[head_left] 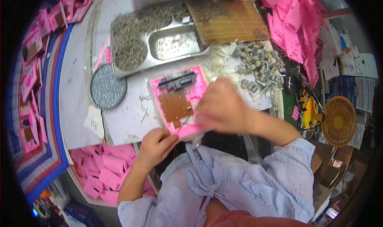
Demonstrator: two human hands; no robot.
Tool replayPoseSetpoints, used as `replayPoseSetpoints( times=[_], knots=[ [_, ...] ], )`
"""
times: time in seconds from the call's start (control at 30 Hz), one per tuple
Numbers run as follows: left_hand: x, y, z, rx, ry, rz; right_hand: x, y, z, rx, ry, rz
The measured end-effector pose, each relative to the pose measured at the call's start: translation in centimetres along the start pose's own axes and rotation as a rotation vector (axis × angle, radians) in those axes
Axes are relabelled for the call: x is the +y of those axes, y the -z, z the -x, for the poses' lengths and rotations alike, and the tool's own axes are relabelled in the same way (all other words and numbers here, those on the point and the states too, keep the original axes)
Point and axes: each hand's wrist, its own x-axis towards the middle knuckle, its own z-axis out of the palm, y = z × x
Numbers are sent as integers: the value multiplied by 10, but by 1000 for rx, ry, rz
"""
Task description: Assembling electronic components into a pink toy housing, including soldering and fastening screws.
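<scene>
A pink plastic casing (158,103) lies on the table in front of me. Inside it are a brown circuit board (174,107) and a dark grey slotted part (177,81) along its far side. My left hand (156,147) is closed at the casing's near left corner, thumb and forefinger pinched where a thin dark wire (184,123) comes out of the casing. Over the casing's right side is my right hand (221,107), smeared by motion. Its fingers curl downward, and whatever they hold is hidden.
Beyond the casing stands a metal tray (137,72) of small screws, with a round dish (107,87) of tiny metal pieces to its left. Small grey-and-tan parts (255,63) spread at the right, near stacked pink panels (293,23). A box of pink casings (107,173) sits lower left.
</scene>
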Motion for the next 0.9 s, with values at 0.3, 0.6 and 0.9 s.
replayPoseSetpoints(
  times=[0.3,0.6,0.9],
  knots=[
    [-4,26,-10,-101,54,63,221,93,-156,415,-224,197],
    [-3,20,-4,-105,136,116,282,78,-265,483,-65,572],
    [-4,20,-16,-128,100,105,321,110,-284,392,-194,206]
  ],
)
